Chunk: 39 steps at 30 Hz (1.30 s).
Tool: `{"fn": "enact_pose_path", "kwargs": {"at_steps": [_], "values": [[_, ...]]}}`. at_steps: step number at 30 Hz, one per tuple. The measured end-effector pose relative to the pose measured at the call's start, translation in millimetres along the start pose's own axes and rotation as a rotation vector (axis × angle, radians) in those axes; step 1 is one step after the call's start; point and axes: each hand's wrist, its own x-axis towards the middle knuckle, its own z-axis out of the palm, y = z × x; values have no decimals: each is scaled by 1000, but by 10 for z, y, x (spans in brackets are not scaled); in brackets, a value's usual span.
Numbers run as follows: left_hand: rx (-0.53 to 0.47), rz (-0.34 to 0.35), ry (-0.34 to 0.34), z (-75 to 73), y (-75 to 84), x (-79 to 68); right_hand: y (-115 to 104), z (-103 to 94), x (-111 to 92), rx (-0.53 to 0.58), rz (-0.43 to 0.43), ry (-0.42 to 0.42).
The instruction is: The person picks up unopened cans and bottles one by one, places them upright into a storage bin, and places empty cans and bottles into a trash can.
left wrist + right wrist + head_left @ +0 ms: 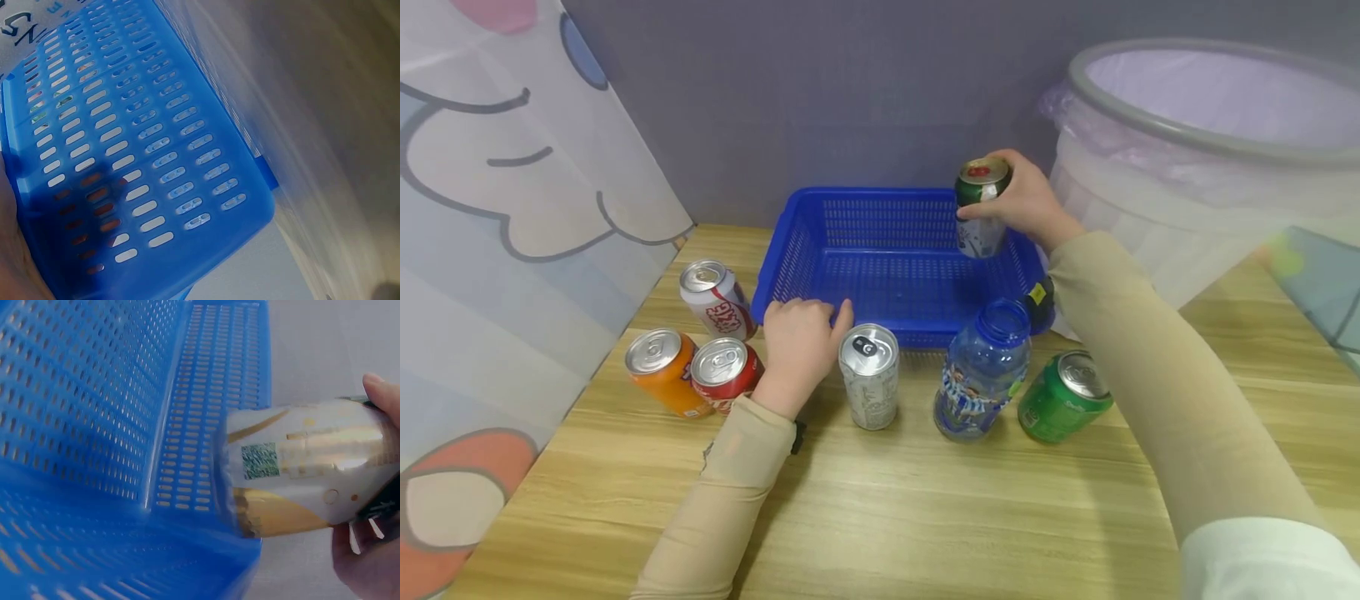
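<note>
My right hand grips a green and white can with a gold top around its upper part. The can is upright over the right end of a blue plastic basket. In the right wrist view the can's lower side shows gold shapes and a square code, overlapping the basket's far wall. My left hand holds the basket's near rim at the left, fingers curled over it. The left wrist view shows the basket's slotted wall close by.
Left of the basket stand a white can, an orange can and a red can. In front are a silver can, a clear blue bottle and a green can. A lined bin stands right.
</note>
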Motion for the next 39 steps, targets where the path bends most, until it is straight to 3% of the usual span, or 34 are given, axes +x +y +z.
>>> {"fn": "enact_pose_path", "kwargs": {"at_steps": [21, 29, 39], "values": [[6, 3, 3, -30, 17, -17, 98, 43, 77, -265, 19, -67], [14, 5, 9, -21, 9, -32, 128, 61, 87, -387, 56, -160], [17, -1, 6, -25, 19, -21, 110, 102, 130, -504, 13, -235]]}}
